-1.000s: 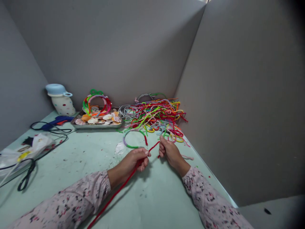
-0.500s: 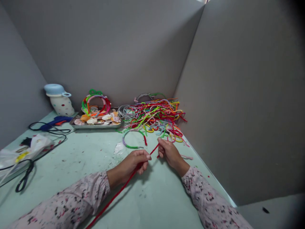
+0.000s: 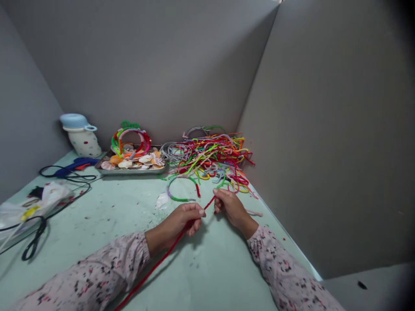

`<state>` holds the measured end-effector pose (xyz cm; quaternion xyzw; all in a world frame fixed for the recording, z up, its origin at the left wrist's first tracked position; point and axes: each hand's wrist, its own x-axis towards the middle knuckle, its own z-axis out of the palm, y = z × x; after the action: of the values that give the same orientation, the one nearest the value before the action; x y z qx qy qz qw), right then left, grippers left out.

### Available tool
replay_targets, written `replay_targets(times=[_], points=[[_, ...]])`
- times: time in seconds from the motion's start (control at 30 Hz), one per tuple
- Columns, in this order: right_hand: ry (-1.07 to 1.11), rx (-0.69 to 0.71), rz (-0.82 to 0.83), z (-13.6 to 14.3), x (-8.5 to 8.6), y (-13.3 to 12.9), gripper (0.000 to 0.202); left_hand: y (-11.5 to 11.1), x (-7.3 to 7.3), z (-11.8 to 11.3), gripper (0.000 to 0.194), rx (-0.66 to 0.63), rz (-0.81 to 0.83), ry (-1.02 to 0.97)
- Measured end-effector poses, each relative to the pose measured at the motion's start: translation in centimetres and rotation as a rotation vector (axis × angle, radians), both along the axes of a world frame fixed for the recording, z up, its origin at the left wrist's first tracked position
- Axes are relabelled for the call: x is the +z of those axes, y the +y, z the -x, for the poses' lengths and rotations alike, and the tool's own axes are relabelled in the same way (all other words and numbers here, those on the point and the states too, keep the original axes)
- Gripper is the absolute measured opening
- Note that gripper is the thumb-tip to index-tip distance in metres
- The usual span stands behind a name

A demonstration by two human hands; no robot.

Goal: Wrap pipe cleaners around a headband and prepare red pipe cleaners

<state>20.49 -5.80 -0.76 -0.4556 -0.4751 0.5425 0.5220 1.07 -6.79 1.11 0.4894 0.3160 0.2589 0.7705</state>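
A long red fuzzy strand [image 3: 152, 270] runs from the bottom edge up through my left hand [image 3: 183, 221], whose thumb and fingers pinch it. A short stretch of it spans to my right hand [image 3: 229, 208], which pinches the strand near its far end, slightly higher and to the right. The hands are a small gap apart above the table. Just beyond them lies an open ring wrapped in purple, green and red [image 3: 171, 194], with bare wire at one end.
Behind are a heap of colourful fuzzy strands [image 3: 210, 153] and a metal tray [image 3: 129, 172] with shells and wrapped rings. At left are a bottle [image 3: 83, 140], black cable [image 3: 42, 233] and plastic bag [image 3: 55, 194]. Grey panels [image 3: 324, 129] bound the table.
My right hand has shifted very slightly left and down, its fingers closer to my left hand. The lower part of the red strand has moved a little left.
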Motion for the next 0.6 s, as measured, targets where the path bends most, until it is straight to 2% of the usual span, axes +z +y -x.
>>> replay_targets(times=[0.6], points=[[-0.054, 0.018, 0.029, 0.04, 0.12, -0.1, 0.044, 0.13, -0.25, -0.11, 0.018, -0.01, -0.012, 0.004]])
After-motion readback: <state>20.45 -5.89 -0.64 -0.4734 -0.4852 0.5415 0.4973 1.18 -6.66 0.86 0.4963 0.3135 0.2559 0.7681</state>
